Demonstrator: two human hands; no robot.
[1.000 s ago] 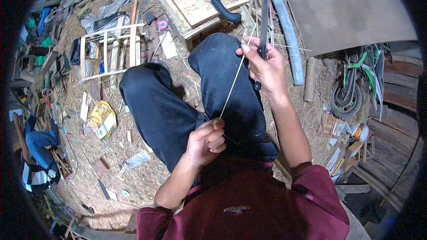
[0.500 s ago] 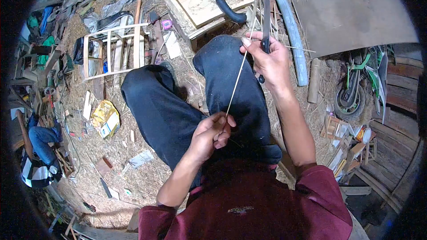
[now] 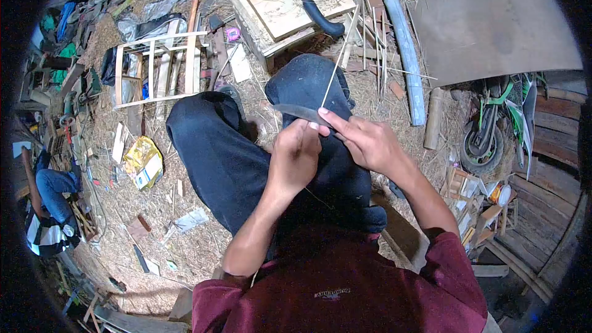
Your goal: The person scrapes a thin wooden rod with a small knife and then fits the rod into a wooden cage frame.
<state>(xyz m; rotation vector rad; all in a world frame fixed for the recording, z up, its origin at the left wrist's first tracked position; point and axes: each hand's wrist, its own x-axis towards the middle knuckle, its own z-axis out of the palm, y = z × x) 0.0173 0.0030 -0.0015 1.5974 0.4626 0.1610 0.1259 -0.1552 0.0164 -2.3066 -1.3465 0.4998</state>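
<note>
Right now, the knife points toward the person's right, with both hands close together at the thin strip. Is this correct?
Only the direction is wrong: in the head view, the knife points toward the person's left. The left hand and right hand are close together at the thin strip.

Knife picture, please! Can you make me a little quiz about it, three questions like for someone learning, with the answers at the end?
1. True or false: the thin stick comes down to the knife where the two hands are close together.

2. Which is nearer the motorbike: the left hand or the right hand?

3. Pick one. The crinkly bag on the floor is mostly:
a) blue
b) yellow
c) green

Key:
1. True.
2. The right hand.
3. b) yellow.
</note>
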